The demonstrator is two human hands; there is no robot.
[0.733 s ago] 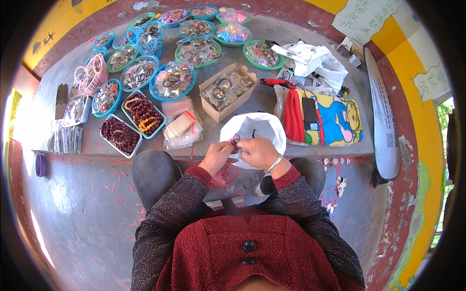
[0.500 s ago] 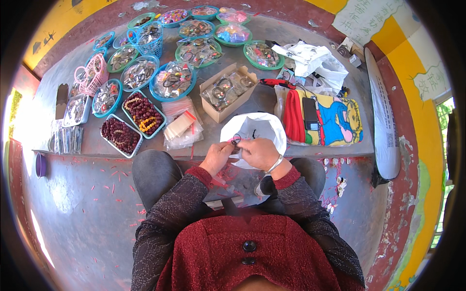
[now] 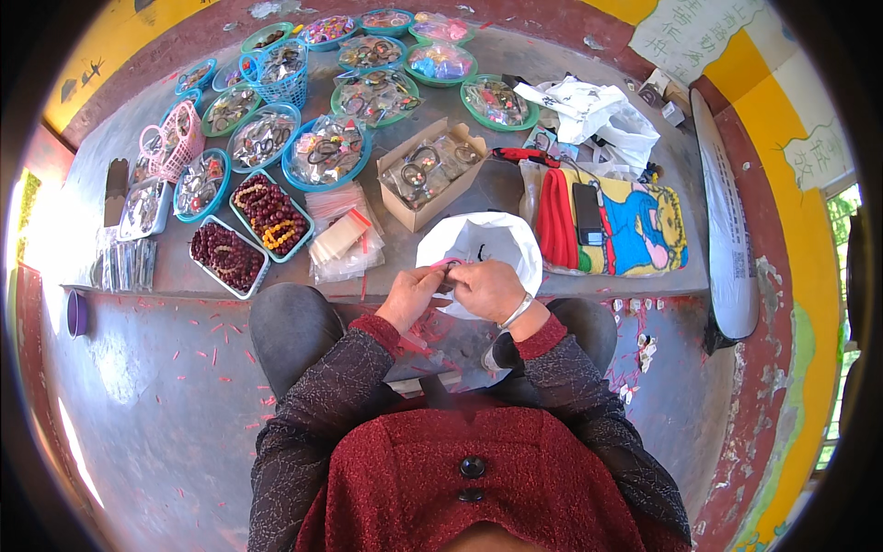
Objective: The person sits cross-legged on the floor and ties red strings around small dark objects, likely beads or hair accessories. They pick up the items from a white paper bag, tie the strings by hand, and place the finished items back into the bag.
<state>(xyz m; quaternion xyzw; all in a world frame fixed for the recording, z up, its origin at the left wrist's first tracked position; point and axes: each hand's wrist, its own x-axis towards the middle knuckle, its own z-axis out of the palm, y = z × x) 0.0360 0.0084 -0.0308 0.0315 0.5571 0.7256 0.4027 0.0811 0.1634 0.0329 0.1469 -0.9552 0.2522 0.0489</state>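
My left hand (image 3: 409, 296) and my right hand (image 3: 490, 289) meet over the near rim of an open white bag (image 3: 522, 243). Both are closed in a pinch. Between the fingertips are a small clear plastic bag with a pinkish-red edge (image 3: 446, 263) and a dark hair tie (image 3: 451, 271); my fingers cover most of both, so how far one lies inside the other is hidden. One thin black band (image 3: 483, 252) lies inside the white bag. Below my hands, clear plastic with red edges (image 3: 425, 333) hangs near my lap.
A cardboard box (image 3: 425, 219) of bagged hair ties stands beyond my hands. Flat clear bags (image 3: 345, 241) and trays of dark beads (image 3: 227, 256) lie left; several filled basins (image 3: 328, 155) stand behind. A folded towel (image 3: 635, 225) bearing a phone (image 3: 588, 213) lies right.
My fingertips have drawn slightly closer together. The dark loop that stood above them is now mostly covered, and more of the pinkish-red edge shows.
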